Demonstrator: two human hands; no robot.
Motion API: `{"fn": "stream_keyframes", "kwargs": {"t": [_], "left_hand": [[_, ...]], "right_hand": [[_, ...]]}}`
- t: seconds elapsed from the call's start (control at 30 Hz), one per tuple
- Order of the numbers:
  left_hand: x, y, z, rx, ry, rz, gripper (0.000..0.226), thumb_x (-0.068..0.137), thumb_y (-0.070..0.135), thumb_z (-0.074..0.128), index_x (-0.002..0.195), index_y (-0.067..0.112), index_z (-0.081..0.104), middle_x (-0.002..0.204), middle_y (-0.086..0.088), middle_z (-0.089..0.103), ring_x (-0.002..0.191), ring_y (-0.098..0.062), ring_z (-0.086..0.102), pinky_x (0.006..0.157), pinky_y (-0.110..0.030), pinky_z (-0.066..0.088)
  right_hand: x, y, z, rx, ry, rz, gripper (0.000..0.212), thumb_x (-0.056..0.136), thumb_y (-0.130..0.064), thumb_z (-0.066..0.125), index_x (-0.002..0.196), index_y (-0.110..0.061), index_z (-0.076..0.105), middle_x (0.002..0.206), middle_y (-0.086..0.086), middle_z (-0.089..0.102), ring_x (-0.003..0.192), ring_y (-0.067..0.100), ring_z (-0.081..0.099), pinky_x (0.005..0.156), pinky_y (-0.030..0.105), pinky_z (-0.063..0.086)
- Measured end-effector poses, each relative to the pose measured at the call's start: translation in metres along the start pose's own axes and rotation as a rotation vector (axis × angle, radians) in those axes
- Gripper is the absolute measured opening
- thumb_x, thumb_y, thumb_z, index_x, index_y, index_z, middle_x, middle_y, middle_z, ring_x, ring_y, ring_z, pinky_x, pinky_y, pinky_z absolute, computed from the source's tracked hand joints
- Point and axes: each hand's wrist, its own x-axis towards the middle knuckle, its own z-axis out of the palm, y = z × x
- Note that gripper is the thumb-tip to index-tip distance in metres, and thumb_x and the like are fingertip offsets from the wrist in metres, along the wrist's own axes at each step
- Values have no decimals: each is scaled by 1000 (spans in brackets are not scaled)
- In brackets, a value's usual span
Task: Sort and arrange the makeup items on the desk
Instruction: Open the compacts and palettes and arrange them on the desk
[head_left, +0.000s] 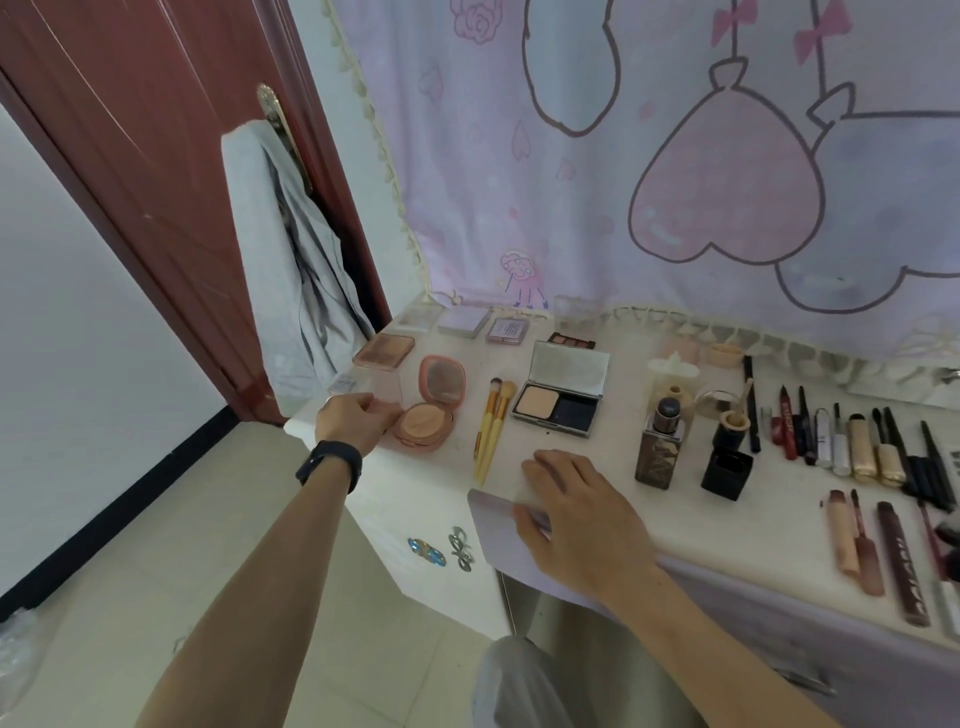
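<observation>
Desk (779, 519) crowded, left corner near drop to floor
Open round compact (428, 418) by that edge; left hand (356, 421) curled at its rim, grasp unclear, so nudge may tip it off
Right hand (576, 514) flat, relaxed, empty; sweep could roll yellow brushes (489, 431)

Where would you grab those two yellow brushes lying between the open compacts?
Pinch the yellow brushes by their long handles, coming down from above. They lie flat, side by side, bristles away from you, with bare desk between them and the round pink compact and the silver compact, so fingers likely fit on either side.
</observation>
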Motion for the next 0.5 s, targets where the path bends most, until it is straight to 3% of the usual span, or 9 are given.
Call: {"fn": "stream_keyframes", "kwargs": {"t": [0.1, 0.23, 0.3, 0.37, 0.4, 0.5], "left_hand": [[1, -3, 1, 42, -20, 25, 28, 79, 48, 73, 62, 32, 58, 73, 4, 61, 70, -16, 53, 56, -20, 37], [4, -3, 0, 20, -33, 28, 30, 77, 50, 75, 60, 38, 54, 69, 17, 57, 82, -20, 60, 58, -20, 37], [10, -7, 0, 46, -60, 35, 18, 76, 50, 76, 81, 35, 68, 83, 12, 65, 92, -21, 62, 68, -24, 44], [17, -11, 0, 66, -101, 19, 51, 78, 51, 75, 118, 21, 70, 108, 1, 68, 99, -21, 59, 85, -30, 47], [21, -12, -2, 62, -99, 3, 58, 79, 52, 74, 126, 19, 66, 114, -1, 66, 100, -19, 57, 88, -31, 46], [31, -14, -14, 51, 16, -8, 42, 86, 43, 67, 122, 21, 68, 118, 1, 68, 96, -15, 53, 84, -29, 43]], "right_hand": [[-2, 0, 0, -2, 21, 0, 47, 93, -46, 51, 126, -15, 62, 131, 2, 61, 121, 21, 56, 97, 30, 51], [-1, -1, -1, -13, 23, 4, 47, 93, -46, 52, 126, -15, 62, 131, 2, 61, 122, 21, 56, 99, 30, 49], [-2, 0, 0, -17, 27, 1, 47, 93, -46, 53, 127, -15, 62, 131, 1, 62, 122, 21, 56, 99, 30, 49], [-3, 1, 1, -14, 27, -6, 48, 93, -47, 52, 128, -15, 62, 131, 2, 62, 122, 21, 56, 99, 31, 50], [-3, 1, 2, -15, 29, -6, 48, 93, -47, 51, 128, -15, 62, 131, 2, 62, 122, 21, 56, 99, 31, 50], [1, 1, 4, -27, 50, -7, 48, 92, -47, 51, 125, -14, 62, 129, 4, 62, 119, 23, 57, 98, 33, 51]]}}
